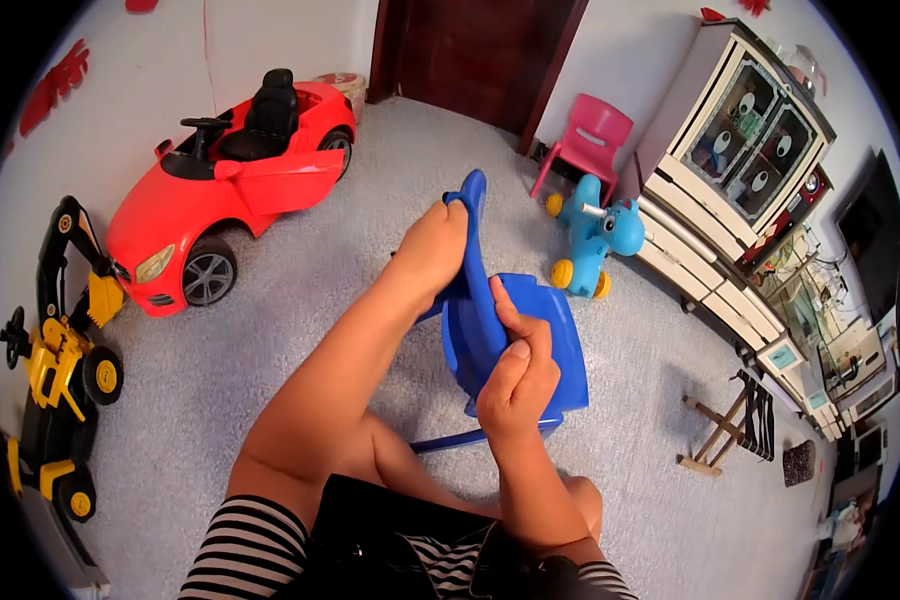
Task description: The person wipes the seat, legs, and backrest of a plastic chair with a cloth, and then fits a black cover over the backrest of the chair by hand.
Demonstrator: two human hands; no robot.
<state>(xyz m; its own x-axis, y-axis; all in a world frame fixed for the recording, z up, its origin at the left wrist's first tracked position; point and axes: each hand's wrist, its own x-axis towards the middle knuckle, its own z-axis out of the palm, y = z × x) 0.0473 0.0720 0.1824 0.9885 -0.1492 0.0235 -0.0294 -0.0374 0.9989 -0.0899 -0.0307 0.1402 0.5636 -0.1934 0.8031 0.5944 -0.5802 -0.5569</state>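
A small blue plastic chair [560, 335] is in front of me at the middle of the head view, its backrest toward my hands. My left hand [435, 245] is closed at the far part of the backrest, its fingers partly hidden behind the blue edge. A small dark bit shows by its knuckles; I cannot make out what it is. My right hand [520, 380] grips the near part of the backrest, index finger lying along the plastic and thumb bent. Some of the chair's legs are hidden by my arms and the seat.
A red toy car [240, 185] with its door open stands on the left, near a yellow toy excavator [60, 370]. A blue ride-on animal [590, 240] and a pink chair [590, 140] are ahead right. A folding stool [730, 425] stands before the cabinet [710, 270].
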